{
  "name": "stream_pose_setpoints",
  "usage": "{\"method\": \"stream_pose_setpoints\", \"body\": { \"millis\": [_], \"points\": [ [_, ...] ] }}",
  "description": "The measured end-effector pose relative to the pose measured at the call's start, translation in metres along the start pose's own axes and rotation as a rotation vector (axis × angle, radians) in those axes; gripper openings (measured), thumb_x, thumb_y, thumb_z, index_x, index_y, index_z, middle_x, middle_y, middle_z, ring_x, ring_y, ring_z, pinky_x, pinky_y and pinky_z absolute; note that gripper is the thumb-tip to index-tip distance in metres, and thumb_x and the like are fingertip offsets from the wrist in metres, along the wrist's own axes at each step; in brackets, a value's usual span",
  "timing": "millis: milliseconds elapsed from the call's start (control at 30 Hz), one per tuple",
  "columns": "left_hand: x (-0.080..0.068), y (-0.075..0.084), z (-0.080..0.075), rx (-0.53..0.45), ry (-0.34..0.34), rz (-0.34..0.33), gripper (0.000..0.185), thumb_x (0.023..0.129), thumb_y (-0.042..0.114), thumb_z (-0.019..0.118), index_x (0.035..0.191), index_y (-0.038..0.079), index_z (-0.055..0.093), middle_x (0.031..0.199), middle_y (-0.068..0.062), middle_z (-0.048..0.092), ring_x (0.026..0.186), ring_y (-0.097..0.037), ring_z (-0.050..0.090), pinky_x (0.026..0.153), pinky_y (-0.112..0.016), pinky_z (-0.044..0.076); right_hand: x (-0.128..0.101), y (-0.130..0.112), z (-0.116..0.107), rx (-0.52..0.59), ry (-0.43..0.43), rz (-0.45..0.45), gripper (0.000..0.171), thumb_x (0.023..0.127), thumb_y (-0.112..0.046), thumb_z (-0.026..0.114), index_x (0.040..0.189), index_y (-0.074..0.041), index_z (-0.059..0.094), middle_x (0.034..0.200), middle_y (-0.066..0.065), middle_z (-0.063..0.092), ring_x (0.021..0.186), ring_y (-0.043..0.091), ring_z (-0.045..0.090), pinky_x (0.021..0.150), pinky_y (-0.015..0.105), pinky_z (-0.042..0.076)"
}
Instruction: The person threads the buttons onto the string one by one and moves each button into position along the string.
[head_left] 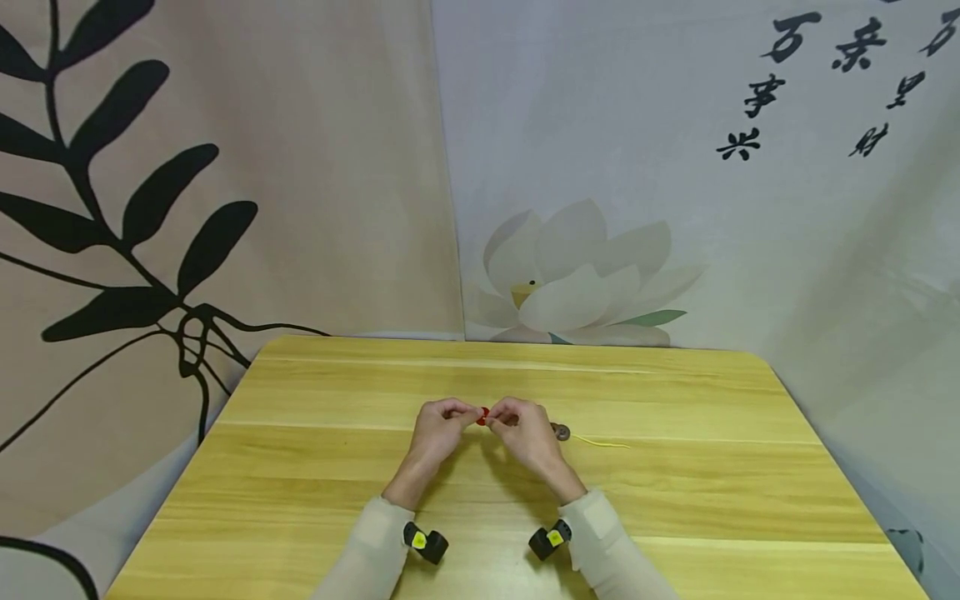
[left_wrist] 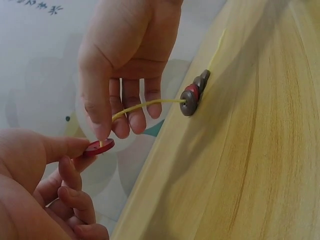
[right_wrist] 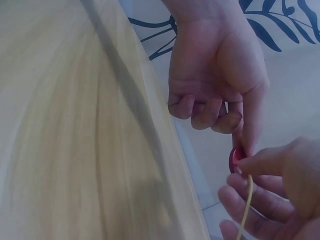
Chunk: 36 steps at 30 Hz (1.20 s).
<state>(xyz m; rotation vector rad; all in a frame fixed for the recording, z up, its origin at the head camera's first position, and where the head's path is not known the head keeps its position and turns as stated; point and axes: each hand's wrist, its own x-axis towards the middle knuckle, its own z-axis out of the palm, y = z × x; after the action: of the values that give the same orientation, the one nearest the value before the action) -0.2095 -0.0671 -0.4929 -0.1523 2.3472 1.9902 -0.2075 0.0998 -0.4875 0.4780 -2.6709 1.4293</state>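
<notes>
One round red plastic button (left_wrist: pixel 98 147) is pinched by the left hand (head_left: pixel 437 429) above the wooden counter (head_left: pixel 300 467), while the right hand (head_left: pixel 525 432) pinches one thin yellow thread (left_wrist: pixel 150 104) at its hole. About four grey and red buttons (left_wrist: pixel 194 93) are strung on the thread, resting on the counter; no writing shows on them.

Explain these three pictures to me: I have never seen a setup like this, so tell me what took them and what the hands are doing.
There is no machine here, only a person with small cameras strapped on. The wide picture comes from a camera on the head, looking down at a wooden table. The other two come from cameras on the wrists, each looking closely at the hands' work.

The left hand pinches a red button between thumb and forefinger. The right hand pinches the end of a yellow string and holds its tip at the button, just above the table.

Farther along the string sits a short row of buttons, grey and red, already threaded and lying on the table beside the right hand. The loose tail of the string trails away beyond them.
</notes>
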Motion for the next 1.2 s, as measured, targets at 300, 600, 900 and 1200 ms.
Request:
{"method": "stream_pose_setpoints", "body": {
  "millis": [300,600,900,1200],
  "points": [
    [0.0004,0.0011,-0.0012,0.015,0.012,-0.004,0.009,0.088,0.013,0.073,0.086,0.004,0.075,0.077,-0.004,0.064,0.068,-0.013,0.048,0.057,-0.024,0.037,0.0003,0.0007,0.0017,0.023,-0.002,0.015,0.009,0.088,-0.008,0.074,0.095,-0.009,0.069,0.079,0.000,0.070,0.069,0.010,0.063,0.064,0.026,0.052],
    [-0.0001,0.0033,0.0007,0.003,0.002,-0.012,0.011,0.089,0.015,0.073,0.086,0.003,0.075,0.076,-0.001,0.061,0.065,-0.012,0.047,0.054,-0.022,0.036,0.0001,0.0011,0.0035,-0.004,-0.031,0.017,0.034,0.085,-0.011,0.078,0.116,-0.007,0.064,0.086,0.001,0.070,0.073,0.010,0.064,0.066,0.028,0.053],
    [-0.0012,0.0067,0.0047,0.006,0.007,-0.004,0.012,0.088,0.014,0.073,0.086,0.003,0.075,0.076,0.000,0.060,0.067,-0.013,0.047,0.055,-0.023,0.036,-0.0007,0.0008,0.0071,-0.059,0.016,-0.016,0.032,0.084,-0.010,0.079,0.113,-0.010,0.066,0.083,0.002,0.070,0.069,0.011,0.063,0.061,0.024,0.051],
    [-0.0014,0.0079,0.0038,0.006,-0.009,-0.011,0.013,0.090,0.017,0.072,0.092,0.004,0.075,0.078,0.000,0.061,0.069,-0.013,0.048,0.057,-0.023,0.037,-0.0007,0.0013,0.0072,-0.061,0.027,-0.011,0.031,0.084,-0.010,0.079,0.112,-0.010,0.066,0.083,0.001,0.070,0.070,0.010,0.063,0.061,0.024,0.051]
  ]
}}
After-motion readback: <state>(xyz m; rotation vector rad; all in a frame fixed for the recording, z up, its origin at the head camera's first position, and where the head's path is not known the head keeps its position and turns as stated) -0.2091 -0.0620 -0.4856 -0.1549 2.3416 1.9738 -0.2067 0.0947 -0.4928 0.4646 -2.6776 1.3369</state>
